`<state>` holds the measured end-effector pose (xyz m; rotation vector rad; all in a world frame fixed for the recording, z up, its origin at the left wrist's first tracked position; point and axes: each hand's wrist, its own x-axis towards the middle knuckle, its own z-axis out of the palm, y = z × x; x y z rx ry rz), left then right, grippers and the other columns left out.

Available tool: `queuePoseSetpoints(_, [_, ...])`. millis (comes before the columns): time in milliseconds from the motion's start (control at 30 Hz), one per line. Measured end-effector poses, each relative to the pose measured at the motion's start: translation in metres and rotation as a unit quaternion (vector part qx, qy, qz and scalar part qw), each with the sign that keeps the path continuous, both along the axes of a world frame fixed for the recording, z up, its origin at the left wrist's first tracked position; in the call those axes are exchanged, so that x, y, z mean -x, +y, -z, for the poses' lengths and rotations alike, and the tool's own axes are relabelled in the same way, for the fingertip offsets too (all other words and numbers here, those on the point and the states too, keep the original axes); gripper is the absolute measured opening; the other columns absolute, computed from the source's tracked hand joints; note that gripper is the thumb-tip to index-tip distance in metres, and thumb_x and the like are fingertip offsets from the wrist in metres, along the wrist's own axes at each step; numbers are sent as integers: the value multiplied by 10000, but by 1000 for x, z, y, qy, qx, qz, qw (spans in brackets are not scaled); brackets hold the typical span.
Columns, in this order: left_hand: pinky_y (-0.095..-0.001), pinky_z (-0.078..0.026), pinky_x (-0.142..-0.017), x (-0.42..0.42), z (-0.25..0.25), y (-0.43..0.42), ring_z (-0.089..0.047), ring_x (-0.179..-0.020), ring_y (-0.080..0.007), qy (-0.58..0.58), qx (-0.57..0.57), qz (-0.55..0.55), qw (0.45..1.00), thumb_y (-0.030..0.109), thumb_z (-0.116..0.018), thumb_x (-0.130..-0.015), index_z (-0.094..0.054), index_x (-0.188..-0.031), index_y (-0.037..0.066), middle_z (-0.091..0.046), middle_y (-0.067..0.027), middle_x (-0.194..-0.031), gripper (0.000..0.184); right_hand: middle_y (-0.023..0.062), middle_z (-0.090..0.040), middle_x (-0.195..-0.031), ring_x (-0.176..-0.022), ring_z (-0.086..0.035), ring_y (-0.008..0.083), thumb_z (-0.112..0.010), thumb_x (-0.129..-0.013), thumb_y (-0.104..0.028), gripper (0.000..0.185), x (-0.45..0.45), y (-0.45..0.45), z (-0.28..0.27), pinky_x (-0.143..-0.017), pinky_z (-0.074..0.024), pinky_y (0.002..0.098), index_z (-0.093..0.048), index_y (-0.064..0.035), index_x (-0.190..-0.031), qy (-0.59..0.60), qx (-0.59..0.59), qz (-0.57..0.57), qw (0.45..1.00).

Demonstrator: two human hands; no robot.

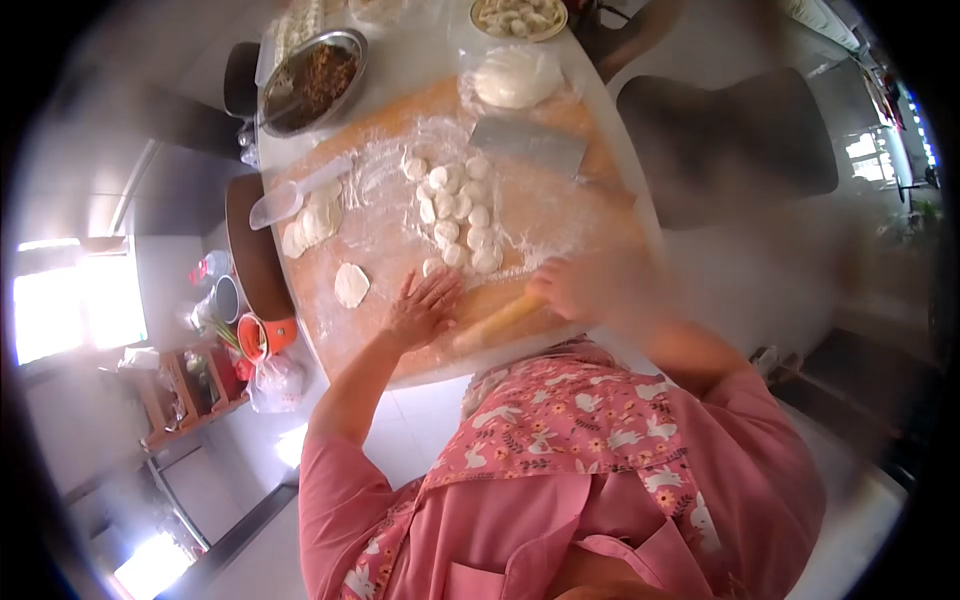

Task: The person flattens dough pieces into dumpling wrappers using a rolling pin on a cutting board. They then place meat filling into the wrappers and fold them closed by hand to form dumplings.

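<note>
Rolling pin (497, 321) lies aslant near the close edge of a floured wooden board (322, 330), one end wrapped by the curled fingers of the right hand (553, 286). Slim and apparently wooden, it looks light and rigid, best held at its ends; flour may make it slip. The left hand (425, 306) spreads palm down near the other end, beside small dough pieces (462, 206), likely soft and easily dented. A flat dough round (351, 286), probably floppy, suits a rim lift. Beyond, a metal bowl (362, 48) stands on the white surface (420, 52).
</note>
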<state>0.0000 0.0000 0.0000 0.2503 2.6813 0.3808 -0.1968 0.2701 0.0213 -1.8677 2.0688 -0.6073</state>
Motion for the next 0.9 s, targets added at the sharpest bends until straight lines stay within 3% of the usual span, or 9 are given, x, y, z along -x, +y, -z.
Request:
queuePoseSetpoints(67, [-590,-16,-1113,12,2,-4,-143,-1425,-217,102,118,-6,988,384,-586,-836,-223,-1473,222,-217,-51,-1529,751,58,-567,-962,-1001,-521,243,-636,-707,-192,255,-2,-19,4,-878,-397,404,-612,-151,-958,-21,-2,-37,999])
queuePoseSetpoints(167, [-595,-28,-1108,41,16,51,-189,-1413,-218,224,99,-53,968,363,-574,-847,-266,-1450,154,-256,-64,-1510,708,68,-569,-1025,-1015,-532,263,-668,-719,-176,290,6,0,-7,-885,-423,390,-629,-121,-1001,27,-41,-55,997])
queuePoseSetpoints(367, [-604,-74,-1102,47,-15,95,-229,-1397,-246,155,37,-125,979,213,-480,-871,-378,-1369,65,-338,-94,-1464,529,113,-554,-1137,-1067,-510,295,-626,-748,-205,360,11,3,-6,-938,-410,412,-609,-62,-1078,-27,61,52,996])
queuePoseSetpoints(467, [-520,-313,-1010,60,36,103,-479,-1154,-354,190,-58,-159,967,116,-525,-823,-538,-1185,49,-539,-161,-1247,368,140,-500,-1278,-1221,-431,303,-559,-810,-236,438,7,-8,25,-1026,-337,431,-546,-26,-1194,64,103,149,981])
queuePoseSetpoints(567, [-495,-400,-891,87,39,114,-525,-1011,-385,244,-128,-154,949,32,-544,-786,-567,-1072,19,-591,-195,-1081,287,134,-440,-1371,-1307,-368,280,-511,-845,-237,495,-5,-15,23,-1070,-271,436,-473,-24,-1290,52,35,217,974])
queuePoseSetpoints(633, [-479,-431,-841,95,5,130,-523,-988,-400,217,-232,-279,906,-3,-550,-770,-557,-1036,-4,-577,-214,-1022,266,130,-429,-1384,-1314,-363,271,-515,-842,-238,506,-8,-7,25,-1072,-264,434,-463,-31,-1301,69,46,230,970])
queuePoseSetpoints(767, [-478,-440,-807,101,17,123,-534,-950,-421,214,-202,-211,932,29,-555,-799,-563,-1008,-23,-583,-240,-980,216,125,-419,-1396,-1322,-357,257,-528,-832,-254,528,-2,-17,25,-1072,-255,434,-458,-42,-1310,82,24,219,972])
queuePoseSetpoints(833, [-475,-461,-745,110,12,124,-575,-859,-410,221,-211,-266,914,76,-580,-799,-591,-935,-31,-617,-234,-882,174,127,-415,-1399,-1318,-360,261,-528,-830,-258,536,8,-43,27,-1073,-255,439,-451,-38,-1313,97,18,239,966])
queuePoseSetpoints(900, [-471,-474,-679,121,-17,119,-604,-758,-400,104,-239,-360,896,134,-613,-782,-620,-859,-16,-639,-215,-792,169,129,-406,-1404,-1310,-364,270,-529,-827,-265,553,14,-65,26,-1076,-254,447,-438,-29,-1319,122,4,273,954])
